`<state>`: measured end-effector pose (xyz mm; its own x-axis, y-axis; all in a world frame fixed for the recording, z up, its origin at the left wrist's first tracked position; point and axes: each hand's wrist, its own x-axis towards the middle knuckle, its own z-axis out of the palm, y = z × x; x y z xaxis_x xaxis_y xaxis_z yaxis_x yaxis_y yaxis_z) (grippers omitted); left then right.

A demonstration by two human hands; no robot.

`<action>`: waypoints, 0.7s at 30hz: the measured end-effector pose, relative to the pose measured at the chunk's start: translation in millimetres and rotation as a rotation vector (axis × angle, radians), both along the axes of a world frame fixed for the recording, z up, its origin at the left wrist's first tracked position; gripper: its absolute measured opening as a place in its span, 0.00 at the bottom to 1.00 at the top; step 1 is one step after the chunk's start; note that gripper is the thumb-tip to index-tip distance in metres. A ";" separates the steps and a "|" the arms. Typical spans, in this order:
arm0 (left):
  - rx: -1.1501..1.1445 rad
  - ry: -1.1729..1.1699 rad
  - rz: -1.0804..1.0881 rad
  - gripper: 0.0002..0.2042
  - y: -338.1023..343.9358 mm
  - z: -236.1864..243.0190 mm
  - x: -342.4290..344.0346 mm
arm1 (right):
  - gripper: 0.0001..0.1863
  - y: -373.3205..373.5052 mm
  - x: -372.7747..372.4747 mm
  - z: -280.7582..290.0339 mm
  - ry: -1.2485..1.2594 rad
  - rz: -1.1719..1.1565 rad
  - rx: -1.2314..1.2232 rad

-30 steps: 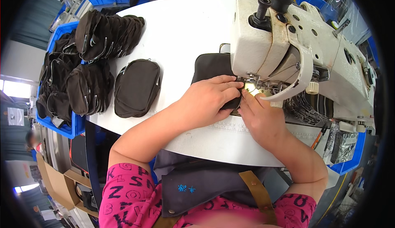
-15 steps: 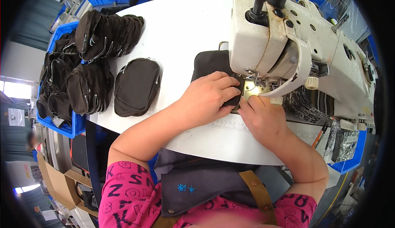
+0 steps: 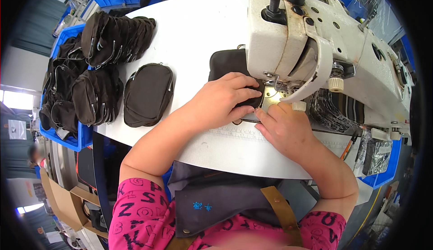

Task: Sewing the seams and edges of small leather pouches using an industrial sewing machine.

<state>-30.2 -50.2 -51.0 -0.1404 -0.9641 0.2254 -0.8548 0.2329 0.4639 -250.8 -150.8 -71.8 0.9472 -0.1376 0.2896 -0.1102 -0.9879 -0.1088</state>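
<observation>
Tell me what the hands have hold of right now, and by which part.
The left hand presses flat on the near end of the black pouch under the sewing machine. The right hand touches its near edge beside the needle plate. Neither lifts it.

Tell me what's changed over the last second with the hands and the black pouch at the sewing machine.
Very little. Left hand stays pressed flat on the black pouch by the needle; right hand stays at its near edge, having shifted only slightly. Nothing was picked up or let go. The sewing machine, the finished pouch and the stacks are unchanged.
</observation>
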 end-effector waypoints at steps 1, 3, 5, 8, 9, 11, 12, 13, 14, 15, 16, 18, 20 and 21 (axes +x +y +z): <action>0.001 -0.003 -0.001 0.17 -0.5 -2.1 -0.3 | 0.20 -0.6 -0.4 -0.2 0.000 0.012 0.001; -0.074 0.007 0.017 0.15 -2.7 -8.8 -2.2 | 0.21 -1.5 -0.8 -0.4 -0.004 0.022 0.003; -0.088 -0.015 0.023 0.14 -3.6 -13.4 -6.0 | 0.23 -2.3 -0.4 -0.5 -0.001 0.037 0.008; -0.123 -0.043 0.016 0.12 -6.0 -17.1 -8.9 | 0.24 -2.6 -1.3 -1.8 0.002 0.040 0.005; -0.142 -0.054 0.008 0.11 -6.6 -17.4 -8.9 | 0.24 -2.4 -0.8 -1.8 0.000 0.038 0.006; -0.147 -0.055 0.001 0.11 -7.6 -18.4 -8.5 | 0.24 -2.1 0.0 -1.9 0.006 0.038 0.009; -0.153 -0.053 -0.003 0.11 -8.0 -19.4 -8.5 | 0.24 -2.2 -0.2 -3.1 0.006 0.037 0.010; -0.152 -0.052 -0.004 0.11 -8.2 -20.4 -8.5 | 0.24 -2.4 -0.1 -4.8 0.007 0.037 0.014; -0.161 -0.043 -0.006 0.11 -8.2 -21.5 -8.3 | 0.24 -2.6 -0.1 -6.0 0.008 0.037 0.017; -0.170 -0.035 -0.007 0.10 -7.7 -21.3 -7.8 | 0.24 -2.5 0.1 -5.4 0.007 0.038 0.018; -0.169 -0.036 -0.006 0.10 -7.3 -21.2 -7.8 | 0.24 -2.1 0.0 -4.3 0.011 0.033 0.014; -0.160 -0.009 -0.005 0.10 -6.9 -21.7 -8.6 | 0.24 -1.5 -0.3 -2.8 0.014 0.030 0.010; -0.159 -0.004 0.002 0.10 -6.3 -21.7 -9.1 | 0.25 -1.6 -0.9 -2.5 0.023 0.026 -0.005; -0.158 0.004 0.008 0.10 -5.9 -21.7 -9.7 | 0.25 -1.3 -0.7 -3.0 0.023 0.029 -0.005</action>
